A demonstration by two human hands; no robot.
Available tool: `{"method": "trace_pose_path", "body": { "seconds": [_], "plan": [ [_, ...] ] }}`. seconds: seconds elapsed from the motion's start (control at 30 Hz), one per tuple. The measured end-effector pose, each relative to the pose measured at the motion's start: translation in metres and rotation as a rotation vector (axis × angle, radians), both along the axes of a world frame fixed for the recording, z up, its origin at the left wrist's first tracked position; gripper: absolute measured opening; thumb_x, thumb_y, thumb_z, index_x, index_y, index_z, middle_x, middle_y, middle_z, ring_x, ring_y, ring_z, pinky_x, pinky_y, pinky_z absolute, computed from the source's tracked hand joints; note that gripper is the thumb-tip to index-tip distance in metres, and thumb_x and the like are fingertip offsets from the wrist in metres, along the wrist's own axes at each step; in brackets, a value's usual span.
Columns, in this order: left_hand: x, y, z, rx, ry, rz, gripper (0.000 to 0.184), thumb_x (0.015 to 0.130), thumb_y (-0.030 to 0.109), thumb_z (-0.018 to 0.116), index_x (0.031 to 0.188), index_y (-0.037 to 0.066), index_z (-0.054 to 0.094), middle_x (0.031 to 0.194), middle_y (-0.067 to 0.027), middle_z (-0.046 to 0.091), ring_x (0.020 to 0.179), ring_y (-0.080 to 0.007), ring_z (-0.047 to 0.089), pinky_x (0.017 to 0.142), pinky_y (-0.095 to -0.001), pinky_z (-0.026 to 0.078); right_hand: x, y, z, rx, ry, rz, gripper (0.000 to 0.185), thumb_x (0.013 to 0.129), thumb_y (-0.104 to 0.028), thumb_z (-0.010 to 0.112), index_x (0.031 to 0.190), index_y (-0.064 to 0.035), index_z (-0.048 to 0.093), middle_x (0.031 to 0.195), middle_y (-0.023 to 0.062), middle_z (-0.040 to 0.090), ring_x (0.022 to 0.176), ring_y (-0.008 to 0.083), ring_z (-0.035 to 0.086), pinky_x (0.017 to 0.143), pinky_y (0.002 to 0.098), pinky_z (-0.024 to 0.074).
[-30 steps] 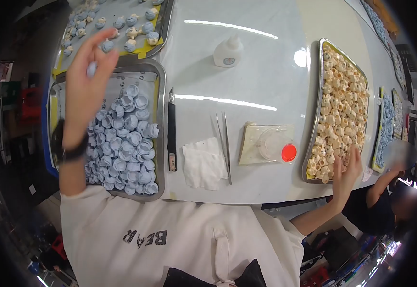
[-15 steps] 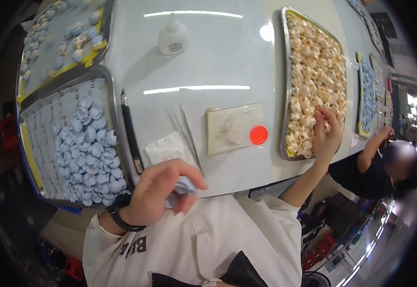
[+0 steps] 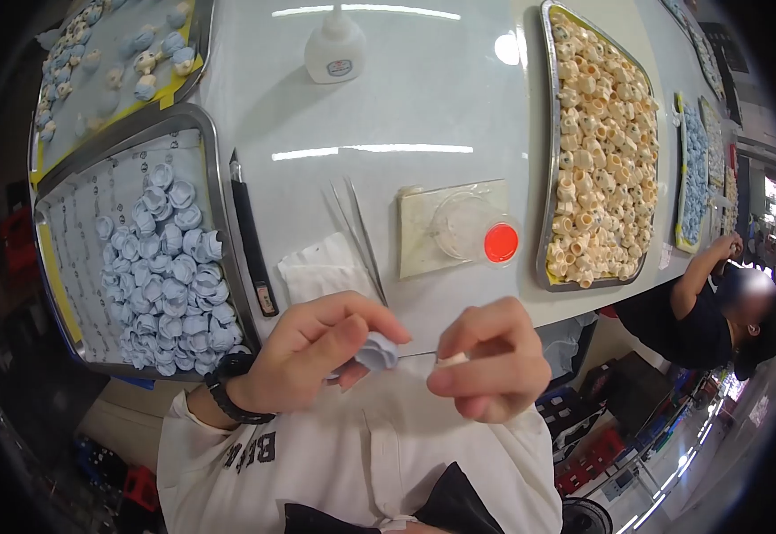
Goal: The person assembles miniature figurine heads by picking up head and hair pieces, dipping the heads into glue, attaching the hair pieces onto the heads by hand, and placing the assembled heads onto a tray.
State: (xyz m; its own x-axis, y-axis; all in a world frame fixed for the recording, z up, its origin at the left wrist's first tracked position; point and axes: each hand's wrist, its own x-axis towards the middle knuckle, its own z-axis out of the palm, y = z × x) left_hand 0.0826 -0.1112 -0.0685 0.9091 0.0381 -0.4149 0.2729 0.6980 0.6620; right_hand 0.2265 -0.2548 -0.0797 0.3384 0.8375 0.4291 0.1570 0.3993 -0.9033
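Near the table's front edge, my left hand (image 3: 312, 356) is closed around a light blue cup-shaped piece (image 3: 375, 352), whose open rim shows at the fingertips. Just to its right, my right hand (image 3: 493, 360) pinches a small cream piece (image 3: 451, 360), mostly covered by the fingers. The two pieces are apart. A tray (image 3: 219, 205) at the left holds many blue pieces like the one in my left hand. At the right, another tray (image 3: 548, 151) is filled with hollow cream pieces.
Between the trays are a white bottle (image 3: 334, 53), a black cutter (image 3: 250, 236), tweezers (image 3: 365, 236), a white cloth (image 3: 324, 270) and a clear jar with a red disc (image 3: 501, 242). A tray of blue-and-cream pieces (image 3: 194, 67) stands back left. Another person (image 3: 704, 307) is at the right.
My right hand has left the cream tray and come beside my left hand with a cream piece. My left hand, earlier over the left trays, stays in front with the blue piece.
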Motion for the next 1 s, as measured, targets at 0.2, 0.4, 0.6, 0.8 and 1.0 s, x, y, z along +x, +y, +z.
{"method": "trace_pose_path", "body": {
  "seconds": [0.2,0.4,0.6,0.8,1.0],
  "plan": [
    [0.001,-0.001,0.002,-0.008,0.067,0.09,0.036,0.094,0.025,0.036,0.111,-0.003,0.05,0.086,-0.0028,0.053,0.06,-0.0049,0.04,0.056,-0.0183,0.036,-0.013,0.005,-0.002,-0.087,0.395,-0.009,0.028,0.072,-0.006,0.066,0.097,0.0029,0.059,0.096,0.0137,0.048,0.081,0.0201,0.056,0.068,0.0259,0.0477],
    [-0.003,0.0,-0.004,0.051,-0.008,0.069,0.038,0.093,0.026,0.036,0.113,-0.004,0.049,0.088,-0.0031,0.054,0.06,-0.0049,0.039,0.056,-0.0183,0.035,-0.024,0.004,-0.003,-0.102,0.285,-0.117,0.033,0.068,0.008,0.063,0.1,0.0028,0.058,0.097,0.0159,0.049,0.081,0.0219,0.057,0.067,0.0267,0.0482],
    [-0.003,-0.003,-0.006,-0.044,0.025,0.222,0.038,0.093,0.029,0.038,0.115,-0.001,0.045,0.092,-0.0077,0.054,0.061,-0.0057,0.043,0.054,-0.0193,0.036,-0.01,0.001,-0.004,-0.088,0.057,-0.112,0.033,0.067,0.004,0.067,0.099,0.003,0.059,0.088,0.0147,0.055,0.073,0.0202,0.056,0.057,0.0264,0.0453],
    [0.0,0.001,-0.003,-0.265,0.137,0.263,0.036,0.092,0.031,0.036,0.113,0.002,0.038,0.097,-0.0126,0.049,0.054,-0.0095,0.046,0.04,-0.0195,0.034,-0.012,0.005,-0.003,-0.191,0.131,-0.09,0.036,0.066,-0.002,0.071,0.1,0.0041,0.059,0.083,0.0126,0.059,0.069,0.0193,0.057,0.057,0.0262,0.045],
    [-0.004,0.002,-0.011,-0.442,0.049,0.303,0.033,0.093,0.023,0.035,0.119,0.003,0.038,0.101,-0.0074,0.051,0.061,-0.0087,0.047,0.048,-0.0197,0.036,-0.009,0.001,-0.01,-0.129,0.022,-0.087,0.034,0.066,-0.005,0.072,0.097,0.0028,0.059,0.086,0.0161,0.058,0.069,0.0206,0.058,0.057,0.0259,0.0461]
  ]
}}
